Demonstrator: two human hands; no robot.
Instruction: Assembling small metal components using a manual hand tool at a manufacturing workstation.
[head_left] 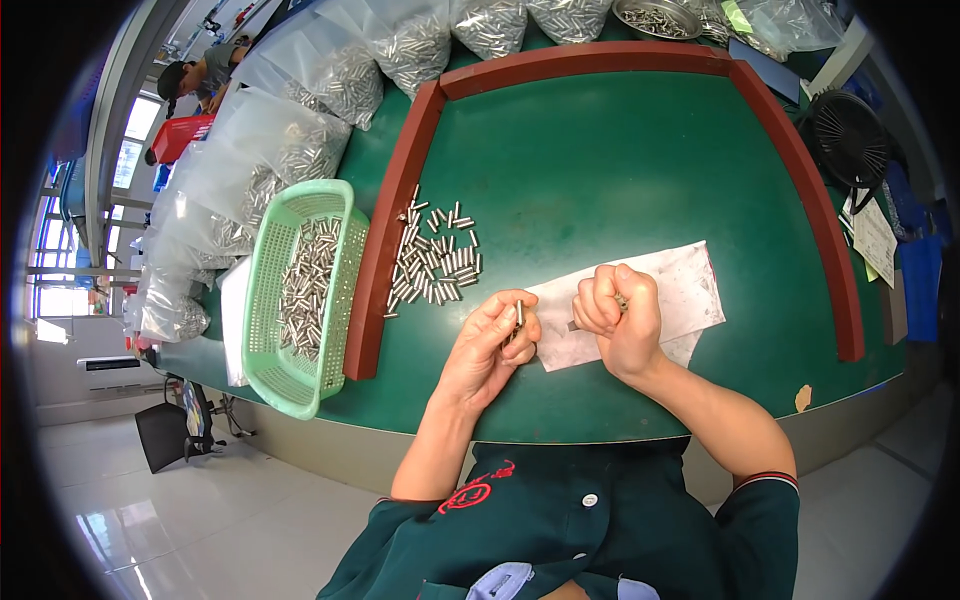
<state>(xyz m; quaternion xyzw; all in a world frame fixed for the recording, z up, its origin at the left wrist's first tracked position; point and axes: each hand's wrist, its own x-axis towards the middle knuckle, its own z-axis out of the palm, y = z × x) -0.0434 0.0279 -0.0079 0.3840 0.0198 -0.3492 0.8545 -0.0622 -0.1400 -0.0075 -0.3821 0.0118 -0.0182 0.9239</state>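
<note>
Plenty of open green table (620, 170) inside the red-brown rim (390, 220). Left hand (490, 345) pinches a small metal pin (519, 312); right hand (620, 315) is fisted around more, over the white cloth (685, 280). Loose pins (435, 260) and a green basket (300, 290) crowd the left.

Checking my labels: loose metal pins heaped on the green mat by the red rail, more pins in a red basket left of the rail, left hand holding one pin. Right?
Not quite. The head view shows the basket is light green, not red. The rest holds: loose pins lie on the green mat by the red rail, and the left hand holds one pin.
</note>
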